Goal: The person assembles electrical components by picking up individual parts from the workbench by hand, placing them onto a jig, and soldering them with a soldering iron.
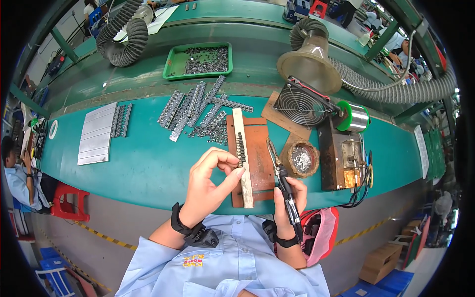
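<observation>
Working at the green bench (148, 163), we see a brown board (260, 153) lying at its near edge, with a pale wooden strip (243, 163) set lengthwise on it. Our left hand (210, 185) pinches the strip's near part beside a row of small dark parts (241, 147). Our right hand (289, 198), just right of the board, is closed around a soldering iron (283, 175), tip angled toward the strip. Beyond lie metal clip strips (195, 106), a small fan (301, 105) and a solder-dross pot (302, 159).

Matt wooden strip (243, 163), shiny metal connector strips (190, 106), green plastic tray (170, 63).
</observation>
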{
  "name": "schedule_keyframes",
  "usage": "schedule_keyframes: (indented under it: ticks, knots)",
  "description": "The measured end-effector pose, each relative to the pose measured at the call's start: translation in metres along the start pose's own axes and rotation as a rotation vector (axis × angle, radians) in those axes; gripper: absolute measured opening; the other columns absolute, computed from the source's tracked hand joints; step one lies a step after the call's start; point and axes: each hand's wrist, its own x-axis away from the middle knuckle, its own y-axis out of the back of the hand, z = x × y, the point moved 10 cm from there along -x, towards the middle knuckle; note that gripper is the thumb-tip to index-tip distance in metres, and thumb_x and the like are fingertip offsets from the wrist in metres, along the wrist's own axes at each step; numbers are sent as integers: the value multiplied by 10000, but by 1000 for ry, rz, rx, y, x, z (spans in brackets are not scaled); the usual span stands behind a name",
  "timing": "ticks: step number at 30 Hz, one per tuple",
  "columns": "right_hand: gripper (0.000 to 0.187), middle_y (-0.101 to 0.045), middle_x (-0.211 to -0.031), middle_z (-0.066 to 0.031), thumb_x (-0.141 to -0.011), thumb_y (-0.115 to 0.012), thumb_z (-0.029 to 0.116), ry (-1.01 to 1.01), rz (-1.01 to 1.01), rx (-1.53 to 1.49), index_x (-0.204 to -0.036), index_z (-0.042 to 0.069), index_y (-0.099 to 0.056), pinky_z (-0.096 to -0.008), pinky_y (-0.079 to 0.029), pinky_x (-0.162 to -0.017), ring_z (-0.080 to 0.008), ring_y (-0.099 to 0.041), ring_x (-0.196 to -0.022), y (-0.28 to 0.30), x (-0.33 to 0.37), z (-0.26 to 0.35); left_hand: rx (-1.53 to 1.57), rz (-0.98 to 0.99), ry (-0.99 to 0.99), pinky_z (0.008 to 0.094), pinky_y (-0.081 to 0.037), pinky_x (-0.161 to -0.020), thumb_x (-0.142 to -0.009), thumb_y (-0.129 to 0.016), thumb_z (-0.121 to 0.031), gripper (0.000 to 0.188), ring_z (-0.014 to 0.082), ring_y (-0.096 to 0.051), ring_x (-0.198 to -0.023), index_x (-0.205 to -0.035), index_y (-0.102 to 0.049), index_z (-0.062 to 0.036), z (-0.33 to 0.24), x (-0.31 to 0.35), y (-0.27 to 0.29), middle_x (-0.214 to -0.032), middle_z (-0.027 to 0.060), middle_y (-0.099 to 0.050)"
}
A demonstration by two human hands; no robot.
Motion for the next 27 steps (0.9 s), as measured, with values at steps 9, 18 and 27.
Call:
schedule_keyframes:
  ticks: [9,18,27]
  knots:
    - [288,-487,-1000,-60,-799,-599,73,-40,18,39,-1058,9,-492,-260,-386,-820,-129,-478,-901,4,7,-1,-128,-16,-57,245,-453,-642,-778,-598,2,173,110,-554,-695,-949,-580,6,-12,10,24,-845,65,-563]
    - [286,-477,-994,-59,-800,-589,69,-54,25,53,-1060,1,-490,-255,-383,-807,-127,-466,-877,2,7,-4,-351,-302,-15,235,-449,-669,-798,-584,-15,179,95,-551,-719,-974,-567,11,8,-6,166,-883,66,-582]
    - [290,-475,-1002,-60,-803,-582,59,-62,41,45,-1067,0,-479,-252,-384,-799,-123,-465,-871,1,6,-4,-1160,-427,-134,254,-457,-627,-789,-615,-62,184,147,-568,-689,-956,-553,-17,46,-26,261,-837,80,-596]
